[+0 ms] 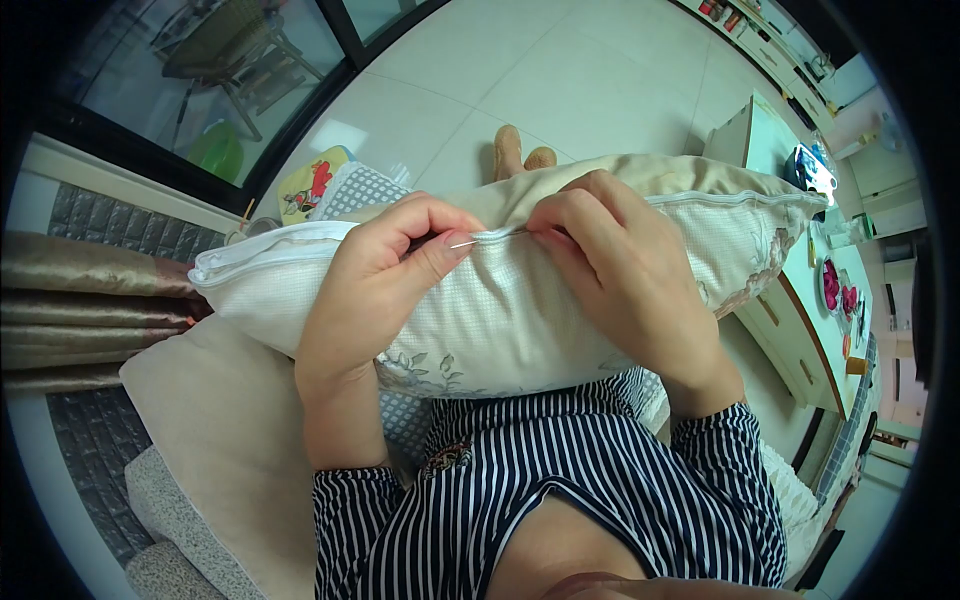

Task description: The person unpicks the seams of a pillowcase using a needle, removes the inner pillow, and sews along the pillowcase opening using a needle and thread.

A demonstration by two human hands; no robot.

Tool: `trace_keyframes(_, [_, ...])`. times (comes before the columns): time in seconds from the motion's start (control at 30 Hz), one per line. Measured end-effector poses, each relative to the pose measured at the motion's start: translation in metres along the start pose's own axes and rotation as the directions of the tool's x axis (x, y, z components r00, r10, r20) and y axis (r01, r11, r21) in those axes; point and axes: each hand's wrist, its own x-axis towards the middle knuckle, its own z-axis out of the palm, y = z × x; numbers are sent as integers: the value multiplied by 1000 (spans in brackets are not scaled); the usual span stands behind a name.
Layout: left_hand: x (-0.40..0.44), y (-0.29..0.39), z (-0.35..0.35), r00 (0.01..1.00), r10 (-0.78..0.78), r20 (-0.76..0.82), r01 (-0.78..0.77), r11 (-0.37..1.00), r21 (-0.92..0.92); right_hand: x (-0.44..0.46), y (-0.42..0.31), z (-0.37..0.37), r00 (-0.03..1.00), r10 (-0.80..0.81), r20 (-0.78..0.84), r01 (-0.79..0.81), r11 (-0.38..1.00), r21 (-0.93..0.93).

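Note:
A cream cushion (pixel 520 330) with a floral pattern and a zippered edge lies across my lap. My left hand (pixel 385 265) is closed on the cushion's zipper edge, thumb and forefinger pinching the fabric. A thin sewing needle (pixel 462 244) shows against my left thumb and runs along the seam toward my right fingertips. My right hand (pixel 630 265) is closed in a pinch at the other end of the needle, against the same edge. Its fingertips are partly hidden behind the knuckles. The zipper (pixel 720 197) runs out to the right corner of the cushion.
A white table (pixel 800 325) with a glowing phone (pixel 815 175) and dark red items stands at the right. Glass sliding doors (pixel 210 80) are at the upper left, a brown curtain (pixel 100 310) at the left. A colourful stool (pixel 312 182) stands beyond the cushion on the tiled floor (pixel 560 70).

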Motion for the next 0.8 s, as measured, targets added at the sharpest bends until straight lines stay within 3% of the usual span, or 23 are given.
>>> trace_keyframes(0.13, [1,4,2,1000,5,5,-5,1000,16,3,2,8,997,-67,-30,69,994,88])
trace_keyframes(0.2, [2,2,3,999,5,-33,-9,994,-106,5,0,15,989,-141,-46,147,975,164])
trace_keyframes(0.33, [2,-1,5,998,20,-55,-27,992,-127,5,-8,22,986,-120,-112,139,974,177])
trace_keyframes(0.4, [1,0,6,997,-33,-75,28,997,-71,3,-8,24,982,-185,-40,185,983,0])
trace_keyframes(0.53, [1,-1,9,994,66,-87,-65,998,13,8,-8,19,968,-235,-92,236,972,-7])
trace_keyframes(0.63, [-3,7,11,990,47,-132,-42,998,40,10,-3,4,898,-294,-328,379,895,236])
trace_keyframes(0.67, [-5,8,12,985,91,-146,-76,991,106,2,-9,-15,979,-26,-204,178,606,776])
trace_keyframes(0.73, [-8,8,12,979,136,-152,-109,979,171,-6,-2,-33,994,107,-34,32,17,999])
trace_keyframes(0.8, [-11,8,13,968,187,-168,-126,938,322,-7,23,-43,953,129,-274,267,73,961])
